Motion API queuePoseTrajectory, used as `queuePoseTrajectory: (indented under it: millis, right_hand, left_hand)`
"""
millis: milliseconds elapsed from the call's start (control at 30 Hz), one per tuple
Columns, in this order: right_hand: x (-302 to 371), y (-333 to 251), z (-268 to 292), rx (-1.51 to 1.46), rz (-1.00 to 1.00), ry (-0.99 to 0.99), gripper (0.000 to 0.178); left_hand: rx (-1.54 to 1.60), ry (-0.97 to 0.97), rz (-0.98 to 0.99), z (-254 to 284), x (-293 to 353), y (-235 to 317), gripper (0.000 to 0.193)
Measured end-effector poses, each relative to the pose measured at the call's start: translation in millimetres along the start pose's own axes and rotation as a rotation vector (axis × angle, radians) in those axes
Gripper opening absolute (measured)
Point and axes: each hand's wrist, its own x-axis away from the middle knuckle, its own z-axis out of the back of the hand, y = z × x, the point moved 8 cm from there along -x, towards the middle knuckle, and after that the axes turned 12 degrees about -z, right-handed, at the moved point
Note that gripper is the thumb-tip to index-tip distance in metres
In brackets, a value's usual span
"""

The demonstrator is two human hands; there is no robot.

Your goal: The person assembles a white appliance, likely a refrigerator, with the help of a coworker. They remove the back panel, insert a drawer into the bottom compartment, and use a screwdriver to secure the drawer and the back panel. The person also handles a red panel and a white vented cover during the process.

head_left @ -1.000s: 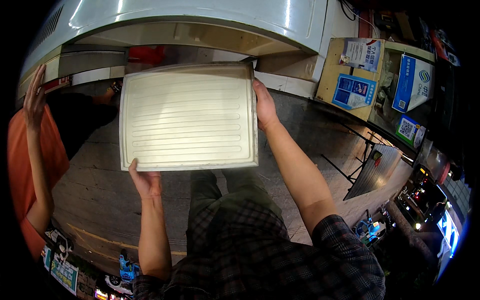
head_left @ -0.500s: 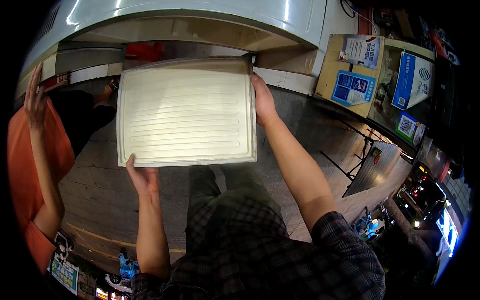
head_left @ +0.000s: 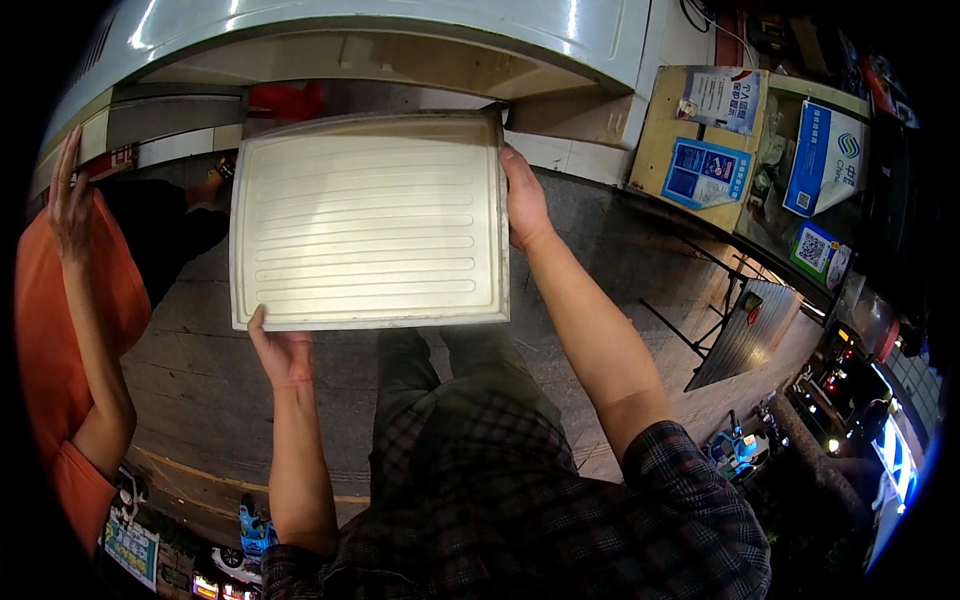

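Panel (head_left: 370,225) with a cream, ridged face is held between two bare hands in front of the body, above the paved floor (head_left: 200,385). Its long axis is set from left to right, with the ridges running along it, and its upper edge is turned toward the white cabinet (head_left: 606,35). The near left corner is pinched by the left hand (head_left: 284,352): the thumb is laid on the face, while the fingers are mostly hidden beneath. The right edge is gripped higher up by the right hand (head_left: 526,205), its fingers largely concealed behind; of the two, the right is placed nearer the cabinet. Whether the cabinet is touched by the panel's far right corner cannot be told.

Under the cabinet's front, an open recess (head_left: 420,62) is partly covered from view by the panel. A red thing (head_left: 285,100) is seen past the panel's upper left; whether it is contained in the recess is unclear. At the right, a yellowish box (head_left: 652,135) is topped with leaflets (head_left: 722,100), and beside it stands a clear-topped case (head_left: 830,92) whose contents cannot be made out. At the far left, a co-worker's hand (head_left: 70,210) is raised, fingers extended.
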Motion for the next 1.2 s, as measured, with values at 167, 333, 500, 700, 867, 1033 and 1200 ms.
queuePoseTrajectory:
  millis: [167, 333, 500, 700, 867, 1033, 1200]
  right_hand:
    - [-27, 13, 32, 0.028, -0.01, 0.111, 0.055]
    - [-20, -20, 32, 0.103, 0.127, 0.159, 0.056]
    - [-24, -33, 20, 0.343, 0.101, 0.119, 0.057]
    - [-23, -30, 6, 0.128, 0.05, 0.059, 0.063]
    - [-26, -35, 6, 0.163, 0.038, 0.025, 0.066]
    - [-25, -38, 0, 0.237, 0.015, 0.025, 0.067]
    - [-25, -43, 1, 0.346, 0.047, 0.075, 0.066]
  left_hand:
    - [0.016, -0.005, 0.032, 1, -6, 0, 0.064]
    - [0.008, -0.01, 0.017, -3, -10, 10, 0.062]
    - [-0.057, 0.16, 0.036, -17, 2, 24, 0.054]
    - [0.007, -0.067, 0.025, -39, 6, 22, 0.062]
    - [0.022, -0.074, 0.01, -38, 8, 24, 0.062]
    - [0.061, -0.039, 0.05, -31, 8, 20, 0.061]
    - [0.052, -0.026, 0.048, -23, 0, 17, 0.06]
